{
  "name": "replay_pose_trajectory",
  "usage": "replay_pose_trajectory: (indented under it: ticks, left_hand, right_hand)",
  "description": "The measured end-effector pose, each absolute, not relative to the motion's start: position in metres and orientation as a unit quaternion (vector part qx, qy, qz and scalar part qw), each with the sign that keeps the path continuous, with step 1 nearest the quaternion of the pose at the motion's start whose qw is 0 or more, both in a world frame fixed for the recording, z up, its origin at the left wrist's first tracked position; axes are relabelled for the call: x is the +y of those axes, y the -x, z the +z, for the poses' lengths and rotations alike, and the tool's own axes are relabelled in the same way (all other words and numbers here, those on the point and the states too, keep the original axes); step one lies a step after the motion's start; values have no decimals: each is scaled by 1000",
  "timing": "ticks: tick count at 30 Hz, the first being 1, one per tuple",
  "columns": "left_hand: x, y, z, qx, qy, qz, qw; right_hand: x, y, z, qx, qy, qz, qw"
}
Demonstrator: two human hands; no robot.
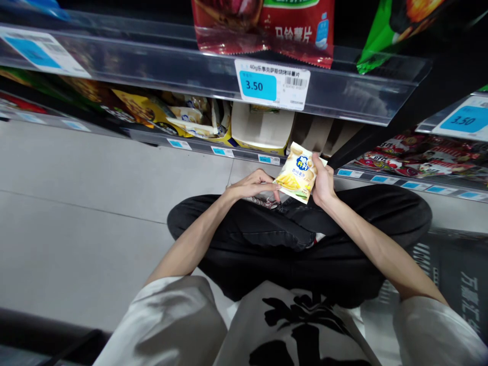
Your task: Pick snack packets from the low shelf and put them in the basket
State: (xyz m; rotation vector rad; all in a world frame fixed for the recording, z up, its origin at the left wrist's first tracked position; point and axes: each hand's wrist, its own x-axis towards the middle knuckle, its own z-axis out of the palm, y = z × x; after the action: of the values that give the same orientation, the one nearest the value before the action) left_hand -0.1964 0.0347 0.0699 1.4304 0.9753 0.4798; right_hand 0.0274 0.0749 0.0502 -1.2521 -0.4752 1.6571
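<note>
Between my two hands is a small cream-yellow snack bag (pixel 298 172) with a blue logo, its printed front turned up toward me. My right hand (pixel 323 179) grips its right edge, thumb on the front and fingers behind. At the lower left corner, my left hand (pixel 256 184) pinches the bag between thumb and fingers. The bag is above my crossed legs (pixel 267 229), just in front of the bottom shelf. Behind it stands an open carton (pixel 263 127) with a pale inside; a neighbouring carton holds similar small bags (pixel 192 117).
A shelf edge with a 3.50 price label (pixel 272 84) juts out above my hands, with a red chip bag (pixel 263 25) on it. Red snack packs (pixel 430 155) fill the lower shelf to the right. A dark grey crate (pixel 453 274) sits at my right on the pale floor (pixel 95 203).
</note>
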Motion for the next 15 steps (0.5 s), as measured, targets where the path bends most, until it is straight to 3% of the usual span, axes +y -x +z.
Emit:
replay_pose_trajectory:
  ticks: [15]
  left_hand:
    - [35,198,68,420,-635,191,619]
  right_hand:
    - [72,-25,52,-225,523,672,474]
